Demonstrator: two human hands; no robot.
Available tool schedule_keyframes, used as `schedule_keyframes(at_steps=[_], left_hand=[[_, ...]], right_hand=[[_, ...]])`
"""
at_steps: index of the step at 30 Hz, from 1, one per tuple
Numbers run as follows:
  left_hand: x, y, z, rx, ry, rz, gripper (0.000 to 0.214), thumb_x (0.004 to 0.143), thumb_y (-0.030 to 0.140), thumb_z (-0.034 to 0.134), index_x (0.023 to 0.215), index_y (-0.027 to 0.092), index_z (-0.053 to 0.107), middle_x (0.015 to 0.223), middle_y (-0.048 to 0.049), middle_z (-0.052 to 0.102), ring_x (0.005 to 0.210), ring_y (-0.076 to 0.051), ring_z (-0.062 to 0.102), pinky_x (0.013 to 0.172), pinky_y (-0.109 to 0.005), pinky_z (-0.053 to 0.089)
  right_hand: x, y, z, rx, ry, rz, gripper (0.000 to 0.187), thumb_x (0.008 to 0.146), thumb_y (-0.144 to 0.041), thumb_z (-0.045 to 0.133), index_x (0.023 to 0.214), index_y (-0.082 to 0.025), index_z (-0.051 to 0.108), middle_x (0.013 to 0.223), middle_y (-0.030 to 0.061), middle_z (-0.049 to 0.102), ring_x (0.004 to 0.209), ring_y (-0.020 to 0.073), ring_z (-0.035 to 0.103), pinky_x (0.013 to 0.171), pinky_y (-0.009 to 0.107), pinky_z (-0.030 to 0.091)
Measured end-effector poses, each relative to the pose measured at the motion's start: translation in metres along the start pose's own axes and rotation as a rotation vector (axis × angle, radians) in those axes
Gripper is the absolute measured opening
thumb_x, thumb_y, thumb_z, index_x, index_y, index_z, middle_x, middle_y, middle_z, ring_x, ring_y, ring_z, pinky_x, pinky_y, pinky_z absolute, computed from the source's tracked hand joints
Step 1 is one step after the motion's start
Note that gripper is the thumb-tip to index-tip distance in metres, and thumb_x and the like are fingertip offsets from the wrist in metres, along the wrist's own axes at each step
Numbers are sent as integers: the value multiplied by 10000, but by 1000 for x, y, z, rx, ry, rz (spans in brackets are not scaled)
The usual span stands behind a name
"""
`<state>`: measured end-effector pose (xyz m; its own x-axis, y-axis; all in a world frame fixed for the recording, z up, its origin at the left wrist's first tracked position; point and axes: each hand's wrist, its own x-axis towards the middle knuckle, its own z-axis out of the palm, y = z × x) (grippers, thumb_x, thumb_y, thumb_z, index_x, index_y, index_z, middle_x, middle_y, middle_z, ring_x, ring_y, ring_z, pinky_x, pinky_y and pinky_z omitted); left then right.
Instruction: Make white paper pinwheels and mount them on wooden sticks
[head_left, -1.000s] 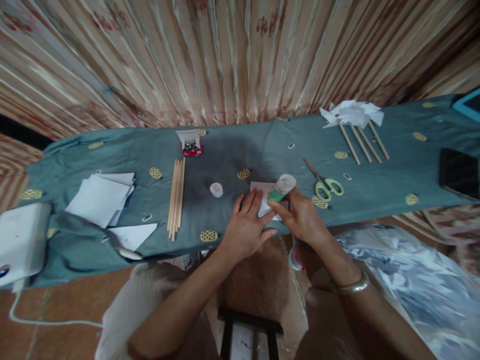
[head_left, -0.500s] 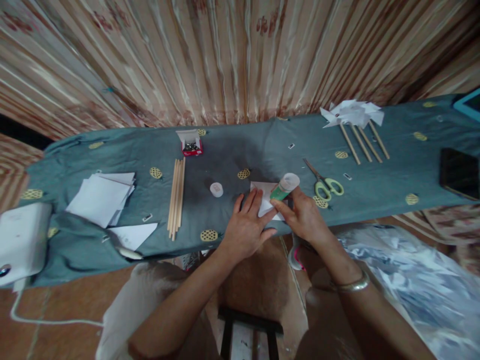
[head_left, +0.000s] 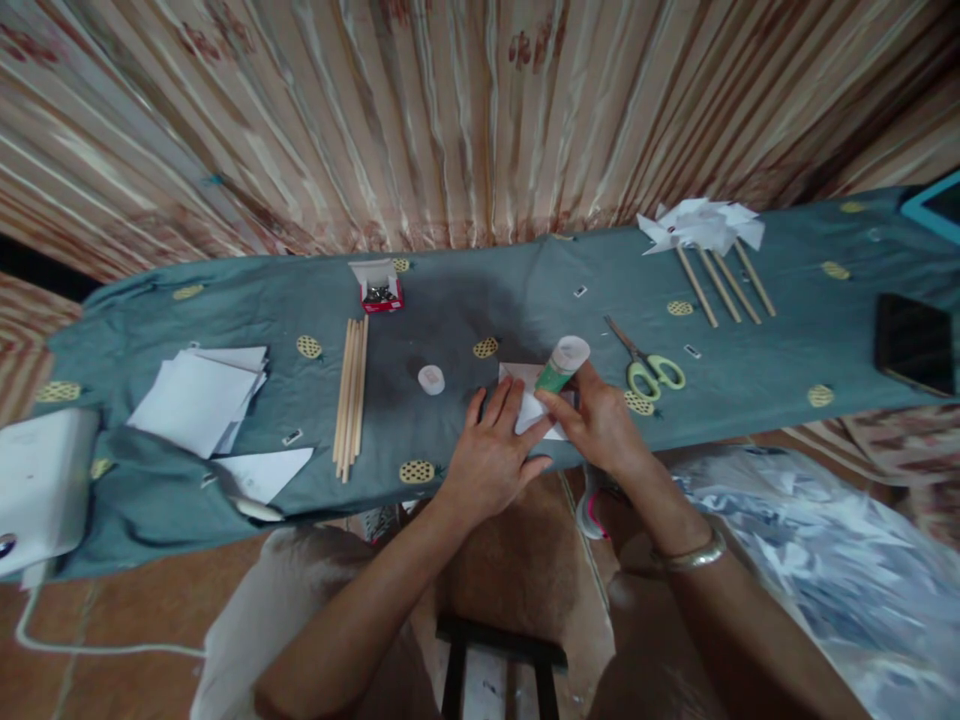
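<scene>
My left hand [head_left: 495, 450] lies with its fingers spread on a small piece of white paper [head_left: 526, 415] near the front edge of the cloth-covered table. In my right hand [head_left: 600, 415] is a green and white glue stick [head_left: 559, 365], tilted, its lower end down at the paper. My fingers and thumb hide where the tip meets the sheet. A round white cap [head_left: 431, 380] lies on the cloth to the left of my hands. To the right rest scissors [head_left: 645, 365] with light green handles, their blades pointing away from me.
Wooden sticks [head_left: 351, 400] lie left of the cap, below a small red box [head_left: 381, 295] of metal pieces. White paper sheets [head_left: 195, 395] are stacked farther left, near a white device [head_left: 49, 490]. Paper pinwheels [head_left: 705, 228] on sticks and a dark phone [head_left: 913, 345] lie at right.
The glue stick in my right hand has shifted slightly left over the paper and stands a little more upright. My left hand stays on the paper.
</scene>
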<state>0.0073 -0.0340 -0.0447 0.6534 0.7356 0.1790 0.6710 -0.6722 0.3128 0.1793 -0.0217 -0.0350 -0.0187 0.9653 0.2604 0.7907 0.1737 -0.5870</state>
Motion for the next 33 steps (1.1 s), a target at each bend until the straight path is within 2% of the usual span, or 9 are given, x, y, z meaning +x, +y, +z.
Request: schedule_keyframes(at_steps=[10, 21, 33], left_hand=[[0, 0, 0, 9, -5, 4, 483, 831, 444, 618, 1272, 256, 560, 1470, -175, 402, 1383, -356, 325, 1080, -589, 288], [0, 0, -1, 15, -16, 4, 447, 836, 440, 612, 1236, 242, 586, 1468, -188, 400, 1390, -366, 313, 1090, -590, 277], [0, -1, 0, 14, -20, 10, 471, 838, 465, 601, 1248, 234, 580, 1467, -198, 397, 1391, -368, 313, 1098, -576, 268]], right_hand=[[1, -2, 5, -17, 8, -33, 434, 892, -544, 471, 1051, -146, 543, 863, 126, 675, 762, 265, 644, 620, 341, 472], [1, -5, 6, -33, -24, -63, 398, 898, -497, 483, 1062, -139, 541, 836, 121, 672, 704, 249, 627, 594, 329, 463], [-5, -7, 1, -19, -36, -107, 385, 914, -488, 466, 1061, -139, 537, 865, 126, 672, 743, 249, 636, 622, 333, 475]])
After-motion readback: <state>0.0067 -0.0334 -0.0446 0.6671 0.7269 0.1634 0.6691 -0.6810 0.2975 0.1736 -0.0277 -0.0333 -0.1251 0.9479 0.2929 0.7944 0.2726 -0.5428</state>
